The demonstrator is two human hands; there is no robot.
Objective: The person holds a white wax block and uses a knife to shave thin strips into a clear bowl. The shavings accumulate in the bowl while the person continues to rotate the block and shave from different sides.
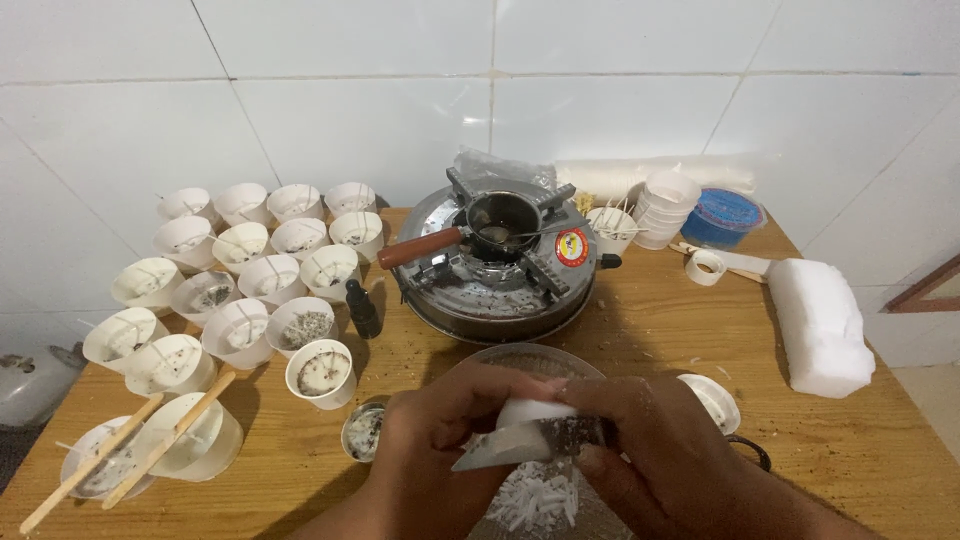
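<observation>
My left hand (440, 440) grips the white wax chunk (530, 412) at the tabletop's near edge; my right hand (650, 450) clamps the knife (520, 447), blade pointing left, probably shaving into the bowl (500, 355).

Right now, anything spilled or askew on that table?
Yes. Dark specks and white wax crumbs lie scattered over the wooden table around the round metal gas stove. Two flat wooden sticks lie slanted across white paper cups at the left front. Nothing looks tipped over.
</observation>
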